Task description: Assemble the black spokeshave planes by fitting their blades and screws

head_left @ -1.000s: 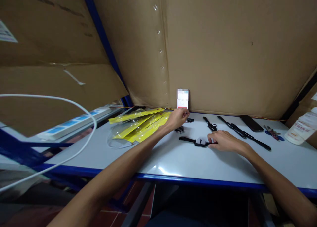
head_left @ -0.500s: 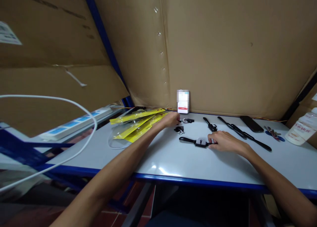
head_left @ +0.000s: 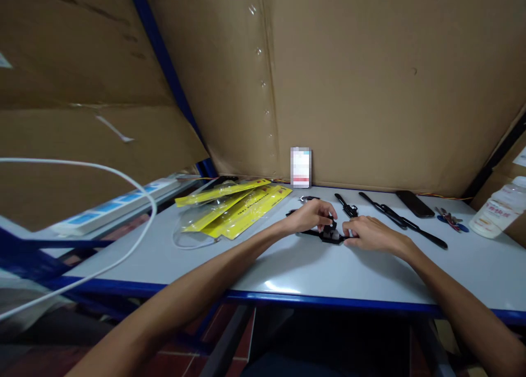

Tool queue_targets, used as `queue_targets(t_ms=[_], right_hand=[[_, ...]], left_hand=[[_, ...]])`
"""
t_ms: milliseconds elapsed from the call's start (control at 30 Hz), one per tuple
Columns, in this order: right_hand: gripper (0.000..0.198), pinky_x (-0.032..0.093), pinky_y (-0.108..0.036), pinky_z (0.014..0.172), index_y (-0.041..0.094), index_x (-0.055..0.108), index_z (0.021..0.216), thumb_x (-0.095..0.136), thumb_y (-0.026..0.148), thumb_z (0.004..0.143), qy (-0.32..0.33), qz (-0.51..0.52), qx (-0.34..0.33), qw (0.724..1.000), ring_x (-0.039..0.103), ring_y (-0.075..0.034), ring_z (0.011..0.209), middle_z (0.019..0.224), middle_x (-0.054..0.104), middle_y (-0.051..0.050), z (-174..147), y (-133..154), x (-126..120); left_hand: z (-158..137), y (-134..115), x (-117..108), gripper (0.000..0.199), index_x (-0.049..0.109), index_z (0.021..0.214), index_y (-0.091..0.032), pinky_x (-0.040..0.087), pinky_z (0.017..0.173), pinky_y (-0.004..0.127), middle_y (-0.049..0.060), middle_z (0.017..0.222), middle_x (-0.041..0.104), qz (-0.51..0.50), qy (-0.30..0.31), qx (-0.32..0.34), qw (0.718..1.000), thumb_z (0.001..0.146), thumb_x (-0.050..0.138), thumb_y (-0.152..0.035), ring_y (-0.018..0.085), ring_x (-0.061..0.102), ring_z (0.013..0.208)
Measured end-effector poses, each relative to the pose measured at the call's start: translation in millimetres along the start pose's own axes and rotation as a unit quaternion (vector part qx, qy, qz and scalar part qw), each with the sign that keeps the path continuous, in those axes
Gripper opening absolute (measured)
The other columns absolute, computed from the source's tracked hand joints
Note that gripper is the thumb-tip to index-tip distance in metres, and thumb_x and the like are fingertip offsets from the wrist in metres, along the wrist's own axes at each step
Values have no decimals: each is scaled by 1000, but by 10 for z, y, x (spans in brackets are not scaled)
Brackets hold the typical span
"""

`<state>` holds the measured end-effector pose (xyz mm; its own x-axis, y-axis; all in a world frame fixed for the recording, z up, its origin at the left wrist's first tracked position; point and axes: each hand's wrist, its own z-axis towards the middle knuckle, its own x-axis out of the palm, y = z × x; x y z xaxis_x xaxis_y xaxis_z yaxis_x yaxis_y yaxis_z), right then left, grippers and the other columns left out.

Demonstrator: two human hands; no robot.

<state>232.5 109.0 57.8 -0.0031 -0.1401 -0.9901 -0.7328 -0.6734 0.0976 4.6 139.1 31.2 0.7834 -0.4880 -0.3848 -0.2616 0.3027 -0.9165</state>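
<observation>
A black spokeshave [head_left: 330, 238] lies across the table in front of me, with a pale blade plate in its middle. My right hand [head_left: 372, 234] is closed around its right handle, holding it against the tabletop. Over the spokeshave's middle, my left hand [head_left: 314, 217] pinches a small black clamp piece [head_left: 333, 223]; whether it touches the blade plate I cannot tell. Behind the left hand lies another small black and shiny metal part [head_left: 309, 199]. A further dark part [head_left: 290, 212] shows partly beside the left wrist, mostly hidden.
Yellow blister packs [head_left: 246, 212] lie at left, near a power strip [head_left: 115, 204] and a white cable [head_left: 154, 201]. A lit phone [head_left: 301, 167] leans at the back. At right are more spokeshaves [head_left: 384, 210], a dark phone [head_left: 415, 204], keys [head_left: 452, 221] and a bottle [head_left: 497, 210].
My left hand has moved right and nearer from the back of the table to the spokeshave's middle, carrying a small black clamp piece. My right hand keeps its hold on the handle.
</observation>
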Motion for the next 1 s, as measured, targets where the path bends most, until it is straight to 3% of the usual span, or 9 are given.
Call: queue_targets(t_ms=[133,300,433,600,800,1000], right_hand=[[16,32,-29,66,23,68,99,62,36,92,1,-2,4,1000,62,-23,86,97,70,-7,-3,-6,5],[15,32,-29,66,23,67,98,62,36,92,1,-3,-4,1000,62,-22,85,97,70,-7,13,-23,25],[15,31,-29,66,23,67,98,62,36,92,-4,-8,-4,1000,61,-22,84,95,71,-7,22,-23,36],[15,32,-29,66,23,68,100,63,35,92,-5,-1,-2,1000,61,-22,84,96,70,-7,8,-10,19],[17,32,-30,66,23,68,100,63,36,92,4,-7,5,1000,61,-22,84,95,71,-7,5,-1,1],[16,32,-29,66,23,68,100,62,36,92,3,-3,8,1000,61,-21,84,94,70,-6,7,9,-8]], left_hand=[[39,110,13,10,60,75,-14,48,54,20,-1,63,64,-26,-36,-26,999,72,70,-13,10,60,54],[40,161,60,20,68,93,-13,42,50,19,-3,66,62,2,-39,-24,999,73,66,-11,8,54,52],[18,139,96,8,63,84,-15,46,55,22,-3,65,60,13,-32,-29,999,77,65,-18,11,58,55],[-7,77,69,6,65,75,-15,41,58,21,0,68,64,135,-49,18,989,77,68,-19,12,56,63],[-25,44,66,7,71,76,-13,36,55,22,-2,63,62,186,-18,-13,982,76,66,-18,12,51,59],[-70,-33,75,8,71,74,-15,33,58,23,-3,63,61,285,-6,-8,958,75,64,-13,12,52,61]])
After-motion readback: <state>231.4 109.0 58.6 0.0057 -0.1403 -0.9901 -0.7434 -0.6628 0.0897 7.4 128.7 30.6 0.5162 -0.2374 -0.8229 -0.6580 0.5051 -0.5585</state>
